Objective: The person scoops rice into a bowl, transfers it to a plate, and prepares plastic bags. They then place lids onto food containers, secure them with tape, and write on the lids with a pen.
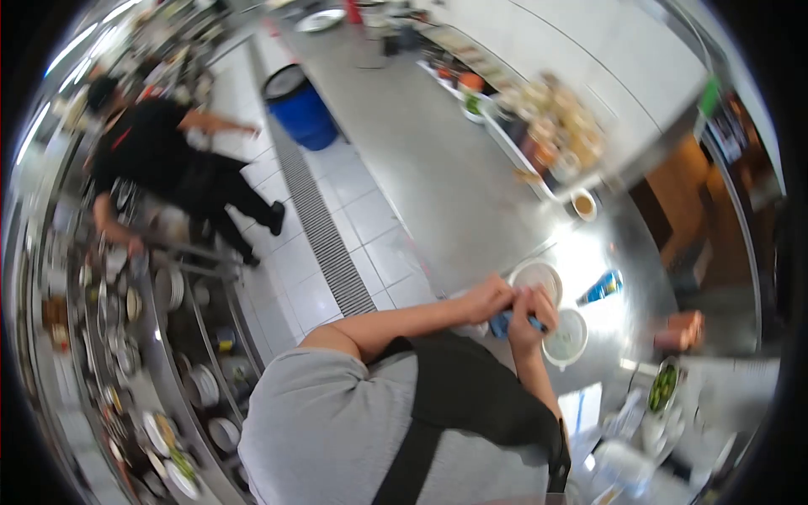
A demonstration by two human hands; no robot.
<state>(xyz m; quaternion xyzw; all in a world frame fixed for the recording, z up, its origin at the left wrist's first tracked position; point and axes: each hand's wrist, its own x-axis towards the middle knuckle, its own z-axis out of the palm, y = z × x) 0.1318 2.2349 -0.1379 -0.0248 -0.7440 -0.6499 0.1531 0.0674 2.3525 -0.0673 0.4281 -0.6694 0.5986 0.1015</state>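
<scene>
My left hand [491, 298] and my right hand [535, 311] meet close together in front of my body, over the near end of the steel counter. Fingers on both are closed around a small blue item [501, 325], mostly hidden; its kind cannot be made out. Just beyond my hands stands a round white tub [539, 276], partly covered by my fingers. A second round white tub [566, 338] with pale contents sits close to my right hand. To the right lies a blue packet [602, 288].
The steel counter [438, 185] runs away ahead, with a small cup of brown sauce [582, 204] and a white tray [515, 151] of bottles. A green-filled container [663, 387] is at right. On the left, a co-worker [147, 151] stands by shelves; a blue barrel [303, 114] is on the floor.
</scene>
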